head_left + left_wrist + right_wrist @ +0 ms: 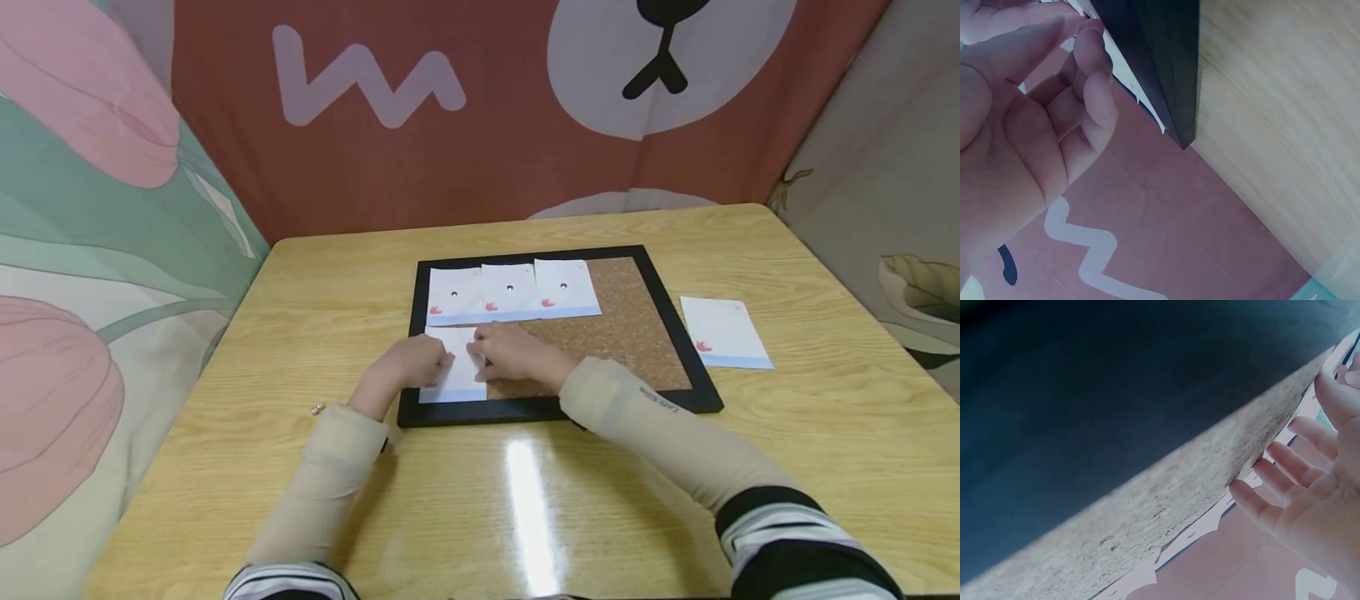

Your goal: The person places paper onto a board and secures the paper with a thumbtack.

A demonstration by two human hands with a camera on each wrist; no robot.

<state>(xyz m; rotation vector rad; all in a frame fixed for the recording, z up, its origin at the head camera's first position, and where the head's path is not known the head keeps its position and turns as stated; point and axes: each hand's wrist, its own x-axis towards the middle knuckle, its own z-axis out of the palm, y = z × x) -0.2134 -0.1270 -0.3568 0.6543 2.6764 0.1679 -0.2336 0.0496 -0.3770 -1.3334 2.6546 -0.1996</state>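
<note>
Low on the left of a black-framed corkboard (pixel 630 354) lies a white paper sheet (pixel 463 390) with a blue bottom band. My left hand (pixel 411 363) is at its left side, fingers curled; in the left wrist view the thumb and index fingertips (pixel 1094 53) come together at the paper. My right hand (pixel 517 350) rests at the sheet's right edge, its fingers (pixel 1285 462) loosely spread and touching down there. Above, three matching sheets (pixel 512 310) are in a row, each with a small round pin (pixel 510 288) near its middle.
Another sheet with a pink print (pixel 726 332) lies on the wooden table (pixel 480 508), right of the board. A few small shiny pins (pixel 318 408) sit left of the board. Printed fabric (pixel 480 167) hangs behind the table.
</note>
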